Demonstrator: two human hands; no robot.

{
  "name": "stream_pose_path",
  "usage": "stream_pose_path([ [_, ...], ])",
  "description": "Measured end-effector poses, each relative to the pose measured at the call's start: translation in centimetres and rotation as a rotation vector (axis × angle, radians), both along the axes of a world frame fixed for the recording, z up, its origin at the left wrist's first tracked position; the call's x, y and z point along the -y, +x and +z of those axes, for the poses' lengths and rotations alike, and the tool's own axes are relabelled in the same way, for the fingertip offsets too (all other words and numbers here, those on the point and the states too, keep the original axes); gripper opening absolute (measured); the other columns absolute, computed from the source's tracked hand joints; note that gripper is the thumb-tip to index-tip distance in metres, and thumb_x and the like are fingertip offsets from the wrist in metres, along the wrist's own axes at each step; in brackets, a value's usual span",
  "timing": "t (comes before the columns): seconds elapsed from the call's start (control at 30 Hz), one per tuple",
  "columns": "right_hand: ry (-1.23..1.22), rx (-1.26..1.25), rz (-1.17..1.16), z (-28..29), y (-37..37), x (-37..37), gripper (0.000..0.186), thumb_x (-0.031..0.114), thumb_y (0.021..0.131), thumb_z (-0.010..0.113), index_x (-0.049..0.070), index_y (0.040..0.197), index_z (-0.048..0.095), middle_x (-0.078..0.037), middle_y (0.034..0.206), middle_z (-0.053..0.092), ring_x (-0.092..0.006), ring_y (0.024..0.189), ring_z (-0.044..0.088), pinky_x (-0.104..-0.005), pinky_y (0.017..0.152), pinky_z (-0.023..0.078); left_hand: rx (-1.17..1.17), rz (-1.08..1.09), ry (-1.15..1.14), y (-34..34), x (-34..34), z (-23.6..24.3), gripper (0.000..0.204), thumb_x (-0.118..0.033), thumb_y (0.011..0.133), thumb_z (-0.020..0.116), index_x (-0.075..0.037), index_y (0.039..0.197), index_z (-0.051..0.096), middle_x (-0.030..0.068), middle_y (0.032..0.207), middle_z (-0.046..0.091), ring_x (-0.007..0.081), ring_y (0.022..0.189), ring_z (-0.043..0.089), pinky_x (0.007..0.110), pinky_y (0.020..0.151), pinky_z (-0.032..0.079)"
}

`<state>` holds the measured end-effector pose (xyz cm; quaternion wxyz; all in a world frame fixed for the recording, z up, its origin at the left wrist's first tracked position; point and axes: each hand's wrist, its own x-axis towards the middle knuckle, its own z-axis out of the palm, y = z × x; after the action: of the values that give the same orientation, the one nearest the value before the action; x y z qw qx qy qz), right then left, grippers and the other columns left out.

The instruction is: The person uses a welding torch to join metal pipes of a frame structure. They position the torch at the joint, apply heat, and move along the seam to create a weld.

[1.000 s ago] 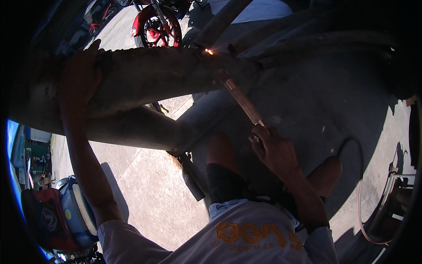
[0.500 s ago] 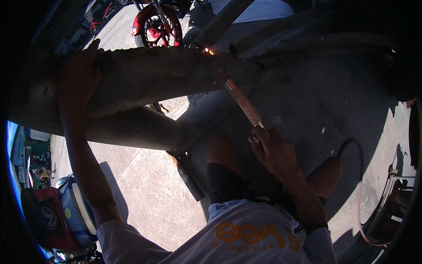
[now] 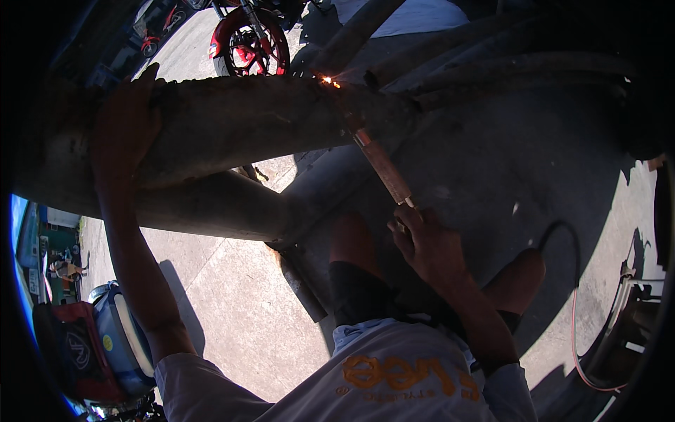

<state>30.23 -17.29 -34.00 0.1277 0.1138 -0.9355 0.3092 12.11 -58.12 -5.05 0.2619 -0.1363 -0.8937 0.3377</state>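
Resting on grey pipe (image 3: 239,116), left grip (image 3: 125,130) spread | right grip (image 3: 430,243) closed round tool (image 3: 383,171) | sunlit concrete (image 3: 242,302) below, red motorcycle (image 3: 254,55) beyond

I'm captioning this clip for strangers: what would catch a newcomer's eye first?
Probably the orange glow at the thick pipe's upper edge, by the far end of the tool in the right hand. Next, the red motorcycle wheel beyond the pipe, at the top left of centre. Then the left hand, laid on the pipe's left part.
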Motion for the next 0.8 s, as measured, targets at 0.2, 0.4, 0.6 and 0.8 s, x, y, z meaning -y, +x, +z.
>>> stream_pose_path([
  [0.2,-0.104,0.043,0.017,0.5,-0.1,0.3,0.031,0.023,0.102,0.083,0.01,0.125,0.067,-0.013,0.1,0.075,-0.0293,0.078,0.08,-0.041,0.064,0.065,0.007,-0.032,0.032,0.2,-0.3,0.0,0.062,-0.011,0.097,0.066,-0.018,0.158,0.061,0.0172,0.14,0.072,0.0355,0.128,0.07,0.05,0.113,0.055],
  [0.4,-0.305,0.143,0.022,1.4,-0.2,0.4,0.028,0.021,0.101,0.083,0.007,0.12,0.068,-0.014,0.1,0.076,-0.0295,0.084,0.079,-0.0416,0.071,0.064,-0.064,-0.097,-0.006,0.9,-0.1,-0.9,0.054,-0.011,0.098,0.069,-0.015,0.152,0.066,0.0154,0.136,0.073,0.0336,0.125,0.071,0.048,0.111,0.055],
  [0.6,-0.254,0.048,0.02,1.0,0.0,1.0,0.029,0.021,0.101,0.084,0.007,0.121,0.069,-0.013,0.099,0.075,-0.0295,0.083,0.079,-0.0408,0.069,0.064,-0.073,-0.162,0.01,0.4,0.4,-1.2,0.043,-0.014,0.1,0.069,-0.009,0.143,0.069,0.0142,0.131,0.074,0.0311,0.123,0.071,0.046,0.11,0.055],
  [0.8,-0.179,-0.004,-0.022,0.7,0.7,2.6,0.029,0.02,0.101,0.083,0.008,0.124,0.068,-0.012,0.097,0.074,-0.0282,0.08,0.079,-0.0402,0.067,0.063,-0.136,-0.233,-0.028,-0.4,1.5,-1.7,0.044,-0.017,0.101,0.071,-0.011,0.145,0.067,0.0141,0.127,0.076,0.0322,0.119,0.073,0.046,0.106,0.057],
])
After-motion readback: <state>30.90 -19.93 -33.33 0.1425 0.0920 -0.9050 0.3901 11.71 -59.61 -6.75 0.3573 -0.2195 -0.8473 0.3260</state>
